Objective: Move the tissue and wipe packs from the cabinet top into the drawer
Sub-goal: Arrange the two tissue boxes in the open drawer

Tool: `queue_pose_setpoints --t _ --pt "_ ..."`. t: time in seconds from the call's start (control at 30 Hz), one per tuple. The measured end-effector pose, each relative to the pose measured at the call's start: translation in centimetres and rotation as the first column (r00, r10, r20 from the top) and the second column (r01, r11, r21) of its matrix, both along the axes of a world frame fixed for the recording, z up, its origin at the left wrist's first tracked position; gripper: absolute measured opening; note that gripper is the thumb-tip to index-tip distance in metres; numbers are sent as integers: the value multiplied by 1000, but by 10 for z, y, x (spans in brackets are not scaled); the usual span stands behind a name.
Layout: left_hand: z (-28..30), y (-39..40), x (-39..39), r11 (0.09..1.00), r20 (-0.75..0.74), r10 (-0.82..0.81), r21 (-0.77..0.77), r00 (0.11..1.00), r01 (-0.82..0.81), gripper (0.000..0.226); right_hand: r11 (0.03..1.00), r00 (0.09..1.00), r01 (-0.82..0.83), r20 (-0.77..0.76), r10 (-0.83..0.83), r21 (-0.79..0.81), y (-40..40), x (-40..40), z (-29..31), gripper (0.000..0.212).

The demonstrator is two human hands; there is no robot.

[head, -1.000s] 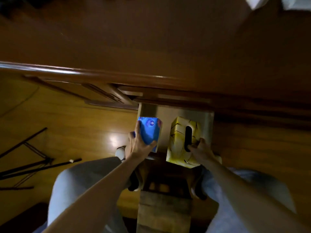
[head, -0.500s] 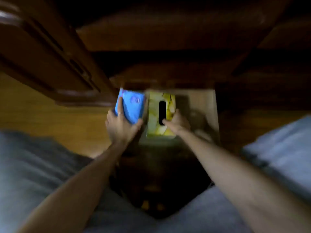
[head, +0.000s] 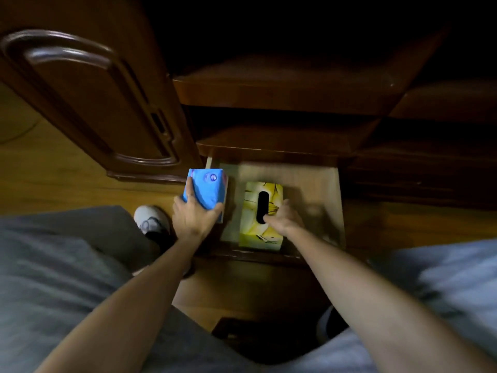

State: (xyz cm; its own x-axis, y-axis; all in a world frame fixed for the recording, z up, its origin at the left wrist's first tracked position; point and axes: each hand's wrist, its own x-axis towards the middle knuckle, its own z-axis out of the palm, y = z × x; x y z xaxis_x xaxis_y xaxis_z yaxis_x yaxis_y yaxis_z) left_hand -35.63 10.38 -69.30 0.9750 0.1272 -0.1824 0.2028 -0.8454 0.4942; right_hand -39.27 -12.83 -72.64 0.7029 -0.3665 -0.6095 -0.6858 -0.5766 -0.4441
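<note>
My left hand [head: 195, 216] grips a blue wipe pack [head: 205, 192], held over the left edge of the open drawer [head: 317, 189]. My right hand [head: 286, 219] holds a yellow tissue box [head: 262, 215] with a dark oval slot on top. The box lies flat inside the drawer, near its front left. The drawer's pale bottom shows to the right of the box.
An open dark wooden cabinet door [head: 88, 103] hangs to the left of the drawer. Dark shelves [head: 282, 92] sit above the drawer. My grey-trousered knees [head: 61, 265] frame the view, and a white shoe [head: 152, 219] rests on the wooden floor [head: 40, 181].
I have crouched down close to the drawer. The yellow tissue box went from tilted above the drawer to flat inside it. The blue pack stayed in my left hand by the drawer's left edge.
</note>
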Motion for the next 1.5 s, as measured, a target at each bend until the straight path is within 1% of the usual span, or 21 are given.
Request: queue_pose_setpoints --t 0.07,0.1,0.23,0.33,0.4,0.5,0.57,0.63,0.7,0.73,0.87,0.97,1.07,1.1,1.17,1.2,1.27,1.33,1.37,1.43,1.5 --pt "-9 8 -3 998 -17 50 -37 999 -50 106 1000 1000 19 17 -19 -6 -1 -2 -9 75" --pt "-13 11 -4 996 -21 79 -48 997 -80 106 1000 1000 25 18 -26 12 1 -5 -15 77" --pt "-21 14 6 990 -16 127 -60 992 -128 103 976 996 65 49 -76 206 6 -10 -38 104" --pt "-25 16 12 987 -34 143 -68 989 -145 100 948 998 60 4 -64 314 5 3 -43 118" --pt "-28 19 12 987 -44 135 -78 990 -138 100 922 996 87 -27 -83 378 9 8 -46 116" --pt "-32 28 17 979 -80 140 -139 987 -150 99 881 993 106 2 -121 460 26 10 -56 107" --pt "-35 37 21 946 -122 191 -242 974 -216 97 860 993 102 -1 -118 499 46 11 -60 103" --pt "-37 44 24 879 -167 264 -363 950 -308 95 855 995 85 4 -101 512 71 15 -61 104" --pt "-40 48 26 811 -205 316 -449 926 -376 94 883 999 45 -1 -50 467 93 21 -64 114" --pt "-40 49 26 797 -214 318 -468 924 -383 93 898 999 38 -24 -31 439 99 23 -66 118" --pt "-35 44 24 866 -182 251 -396 951 -304 90 900 996 77 -67 -53 429 101 26 -67 122" --pt "-35 44 25 893 -183 210 -363 960 -265 96 879 996 82 -63 -59 469 95 26 -62 121" --pt "-28 43 24 871 -186 199 -416 962 -261 105 841 995 82 -93 -37 535 81 27 -53 108" --pt "-24 41 24 882 -165 195 -401 967 -247 106 841 995 81 -88 -40 534 77 28 -50 103" --pt "-14 34 22 946 -65 147 -283 987 -159 107 853 994 98 -12 -107 512 69 31 -38 95" --pt "-9 29 20 971 -7 96 -221 995 -95 107 834 985 114 49 -166 540 64 34 -30 90" --pt "2 12 14 988 69 -45 -146 997 55 105 715 960 107 114 -254 691 56 41 -12 83" --pt "8 -9 8 969 81 -206 -121 975 215 89 574 942 117 94 -323 810 46 44 2 86" --pt "9 -19 5 955 76 -267 -117 961 274 76 553 923 157 77 -377 818 40 44 2 81" --pt "7 -34 3 951 54 -284 -115 957 289 61 549 886 268 22 -464 791 22 39 -5 57" --pt "-2 -36 5 958 96 -287 15 953 287 56 485 859 370 -93 -504 792 3 28 -14 36"
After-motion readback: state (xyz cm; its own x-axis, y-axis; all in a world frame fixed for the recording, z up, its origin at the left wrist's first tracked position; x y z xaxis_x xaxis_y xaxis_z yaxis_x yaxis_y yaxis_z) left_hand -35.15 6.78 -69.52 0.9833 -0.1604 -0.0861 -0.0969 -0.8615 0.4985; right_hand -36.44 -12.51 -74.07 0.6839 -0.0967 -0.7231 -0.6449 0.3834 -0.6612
